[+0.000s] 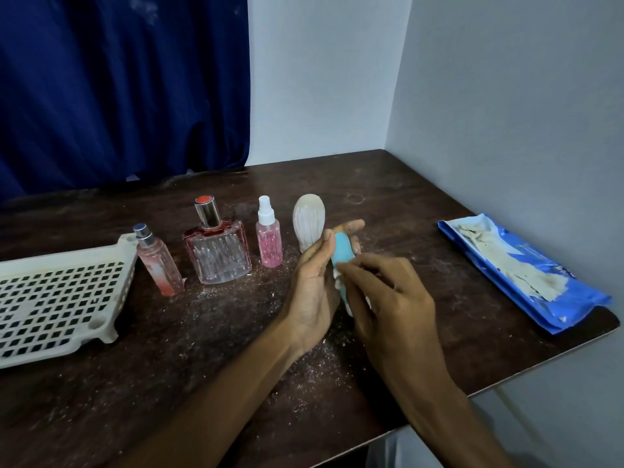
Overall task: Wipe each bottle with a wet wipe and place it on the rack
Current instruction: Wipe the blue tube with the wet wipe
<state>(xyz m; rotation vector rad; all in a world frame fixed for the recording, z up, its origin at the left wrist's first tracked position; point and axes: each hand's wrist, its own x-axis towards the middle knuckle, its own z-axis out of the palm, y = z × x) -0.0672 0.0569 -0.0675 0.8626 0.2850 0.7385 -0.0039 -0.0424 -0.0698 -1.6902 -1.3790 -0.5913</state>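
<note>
A dark wooden table [388,190] is dusted with pale crumbs. Behind it hangs a blue curtain [118,86], beside a grey wall [506,96].

The dark brown wooden worktop [422,231] looks matt, worn and gritty with pale dust. Between the fingers [368,265], the small turquoise plastic bottle [342,253] is smooth. Left of them, the square clear glass perfume bottle [219,260] shines, its metal cap [206,211] glossy.

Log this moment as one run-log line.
step: wiping | left hand: holds blue bottle | right hand: rubs wet wipe on it | rack: no bottles | four bottles standing on table
</note>
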